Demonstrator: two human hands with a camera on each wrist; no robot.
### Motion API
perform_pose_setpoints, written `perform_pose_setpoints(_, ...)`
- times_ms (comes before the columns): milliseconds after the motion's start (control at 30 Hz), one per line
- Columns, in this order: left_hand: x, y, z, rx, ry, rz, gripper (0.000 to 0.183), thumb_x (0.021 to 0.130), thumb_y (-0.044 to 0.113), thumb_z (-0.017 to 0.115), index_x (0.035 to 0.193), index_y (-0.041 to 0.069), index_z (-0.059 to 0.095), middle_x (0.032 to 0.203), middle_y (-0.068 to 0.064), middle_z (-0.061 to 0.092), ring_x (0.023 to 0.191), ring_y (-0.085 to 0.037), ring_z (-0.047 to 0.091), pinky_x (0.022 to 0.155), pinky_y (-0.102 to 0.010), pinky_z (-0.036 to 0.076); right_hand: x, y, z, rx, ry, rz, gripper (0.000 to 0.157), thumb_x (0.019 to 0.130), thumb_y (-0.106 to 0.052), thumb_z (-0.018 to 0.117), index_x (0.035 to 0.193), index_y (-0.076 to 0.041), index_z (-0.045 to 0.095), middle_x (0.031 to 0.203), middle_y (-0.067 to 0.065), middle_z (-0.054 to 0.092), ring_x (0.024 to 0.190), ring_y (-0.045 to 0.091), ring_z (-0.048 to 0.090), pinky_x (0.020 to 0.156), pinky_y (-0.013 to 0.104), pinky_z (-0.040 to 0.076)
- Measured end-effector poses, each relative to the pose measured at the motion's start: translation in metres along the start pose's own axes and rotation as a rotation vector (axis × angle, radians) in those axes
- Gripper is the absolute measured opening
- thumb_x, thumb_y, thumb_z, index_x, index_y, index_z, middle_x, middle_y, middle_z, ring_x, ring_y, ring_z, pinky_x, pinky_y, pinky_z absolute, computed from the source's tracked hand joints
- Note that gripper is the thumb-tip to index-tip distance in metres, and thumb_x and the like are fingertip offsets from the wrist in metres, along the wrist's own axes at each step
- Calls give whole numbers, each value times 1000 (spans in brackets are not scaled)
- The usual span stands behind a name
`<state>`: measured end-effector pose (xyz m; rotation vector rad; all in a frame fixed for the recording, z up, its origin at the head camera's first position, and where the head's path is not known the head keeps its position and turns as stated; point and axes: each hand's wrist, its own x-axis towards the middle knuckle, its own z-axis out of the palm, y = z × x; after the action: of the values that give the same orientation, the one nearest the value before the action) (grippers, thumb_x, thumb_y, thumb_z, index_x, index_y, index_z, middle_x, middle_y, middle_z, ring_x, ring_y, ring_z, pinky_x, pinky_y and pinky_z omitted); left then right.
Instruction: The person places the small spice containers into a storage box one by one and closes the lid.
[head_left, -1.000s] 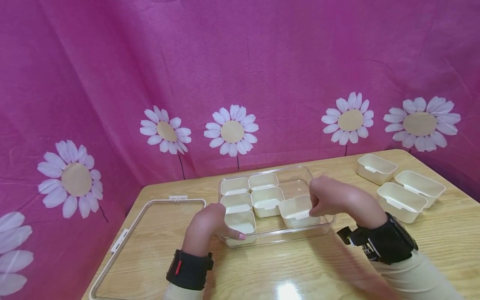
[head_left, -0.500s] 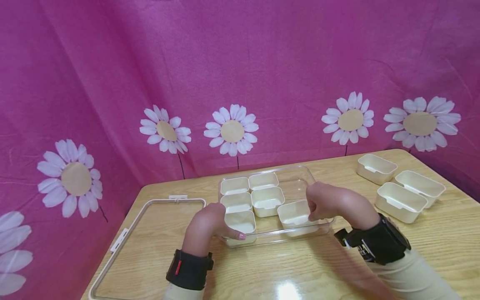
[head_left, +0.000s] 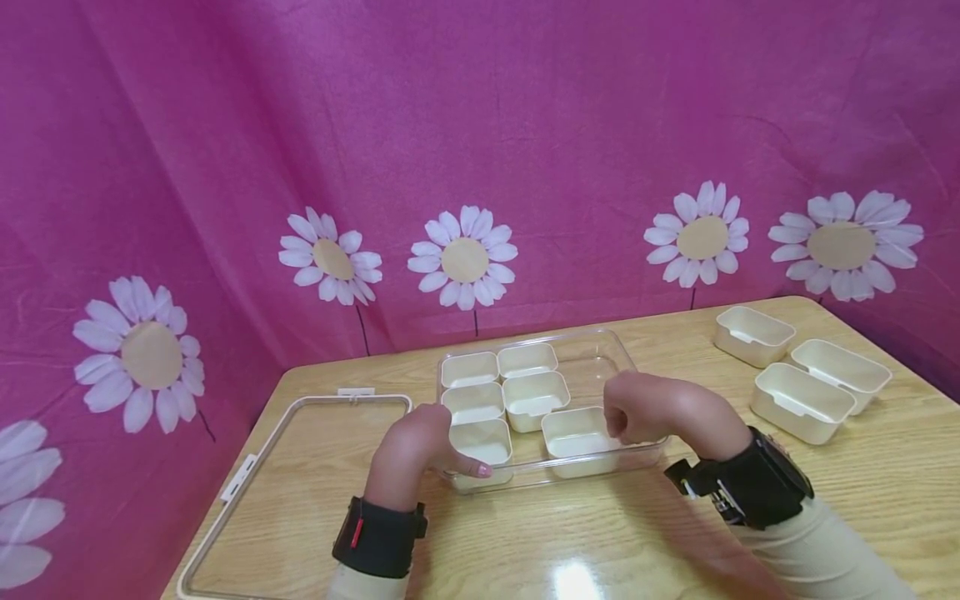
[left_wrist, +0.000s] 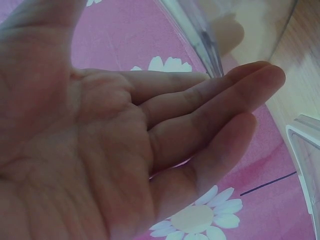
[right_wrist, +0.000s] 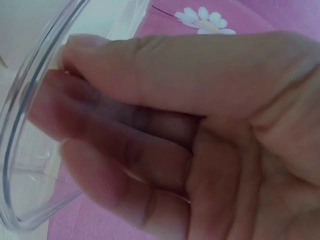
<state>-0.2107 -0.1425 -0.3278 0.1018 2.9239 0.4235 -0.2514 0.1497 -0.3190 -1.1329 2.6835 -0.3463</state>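
Your right hand (head_left: pixel 651 410) pinches a cream cup (head_left: pixel 576 433) inside the clear tray (head_left: pixel 600 350); your left hand's (head_left: pixel 420 446) straight fingers (left_wrist: pixel 225 100) touch the tray's near-left corner.

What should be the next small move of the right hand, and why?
Probably let go and lift away. The right hand pinches the small cup, which seems to sit level in the clear tray beside five others, while the left hand steadies the tray's near corner.
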Motion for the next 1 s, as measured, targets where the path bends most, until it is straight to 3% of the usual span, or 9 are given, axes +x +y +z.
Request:
perform_pose_setpoints(133,0,0,0,0,9,8,72,61,44,98,99,-6,62,84,-9,60,77,-21,54,74,-37,50,1,1,0,-12,13,-11,20,70,11,71,80,-6,75,73,-4,63,70,11,56,65,25,49)
perform_pose_setpoints(333,2,-2,2,11,17,21,72,60,45,98,98,-6,63,84,-10,61,77,-21,55,74,-37,51,2,0,0,-10,21,28,27,68,8,81,91,-5,76,88,4,61,78,16,58,71,30,51)
perform_pose_setpoints(1000,0,-1,1,6,27,36,70,60,43,98,94,-5,63,83,-9,60,77,-21,55,74,-37,51,9,0,5,1,75,-59,28,68,3,86,91,0,72,93,4,66,77,19,62,70,27,52)
